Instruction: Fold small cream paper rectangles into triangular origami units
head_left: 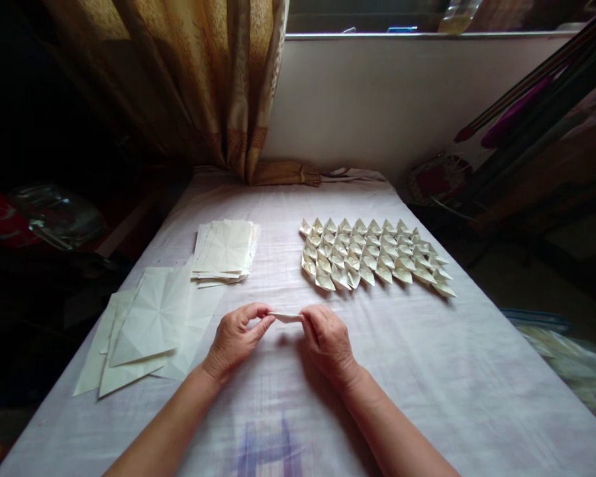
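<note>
Between my two hands, just above the cloth, is a small folded piece of white paper (287, 318), long and narrow as seen from here. My left hand (239, 336) pinches its left end between thumb and fingers. The right end is gripped by my right hand (329, 341), whose fingers partly cover it. Beyond my right hand stand rows of small folded paper boats (367, 252), set close together. A stack of creased square paper sheets (223, 248) lies beyond my left hand. Nearer on the left, several loose creased sheets (149, 318) overlap each other.
A pale cloth with a purple mark covers the table (427, 377). A gold patterned curtain (193, 79) hangs onto its far edge, in front of a light wall (377, 99). Clear plastic wrapping (57, 212) sits in the dark at left; a plastic bag (571, 371) is at right.
</note>
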A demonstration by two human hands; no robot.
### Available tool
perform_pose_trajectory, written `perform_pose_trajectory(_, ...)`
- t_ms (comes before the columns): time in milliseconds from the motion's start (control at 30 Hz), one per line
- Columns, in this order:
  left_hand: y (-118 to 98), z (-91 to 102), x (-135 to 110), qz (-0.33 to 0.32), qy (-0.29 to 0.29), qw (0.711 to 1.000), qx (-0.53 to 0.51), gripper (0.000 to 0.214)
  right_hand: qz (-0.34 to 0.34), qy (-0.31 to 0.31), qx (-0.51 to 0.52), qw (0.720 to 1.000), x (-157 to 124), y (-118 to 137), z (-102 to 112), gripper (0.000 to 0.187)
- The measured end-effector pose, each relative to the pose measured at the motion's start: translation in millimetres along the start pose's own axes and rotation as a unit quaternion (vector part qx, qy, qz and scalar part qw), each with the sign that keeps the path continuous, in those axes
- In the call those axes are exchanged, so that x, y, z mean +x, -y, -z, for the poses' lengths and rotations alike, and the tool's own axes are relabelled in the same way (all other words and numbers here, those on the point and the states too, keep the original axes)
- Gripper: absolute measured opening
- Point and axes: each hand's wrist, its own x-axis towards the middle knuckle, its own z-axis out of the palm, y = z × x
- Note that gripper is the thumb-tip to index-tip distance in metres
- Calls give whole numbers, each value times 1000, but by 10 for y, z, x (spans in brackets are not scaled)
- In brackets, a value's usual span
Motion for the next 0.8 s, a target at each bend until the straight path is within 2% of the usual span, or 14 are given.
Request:
perform_pose_trajectory(67, -5, -22, -6, 79, -9, 991, -107, 18, -19, -5, 32, 999, -10, 11, -7, 23)
perform_pose_trajectory(133, -17, -53, 5, 126, -10, 974, -188, 20, -30, -1, 60, 998, -14, 16, -14, 21)
perform_pose_trajectory(267, -52, -119, 54, 202, -17, 942, -269, 29, -37, 19, 77, 996, 12, 14, 8, 20)
perform_pose_trajectory(433, -35, -236, 126, 225, -82, 928, -286, 35, -3, -30, -21, 999, 121, 108, 83, 19)
perform_pose_trajectory(533, -16, -307, 146, 232, -115, 919, -296, 38, 16, 0, -38, 999, 191, 217, 57, 18)
perform_pose_trajectory(667, -17, -330, 126, 242, -117, 907, -324, 47, 6, 26, -50, 998, 217, 271, -77, 21)
perform_pose_trajectory(800, -4, -284, 98, 252, -81, 906, -329, 39, 9, 56, -43, 997, 204, 229, -150, 17)
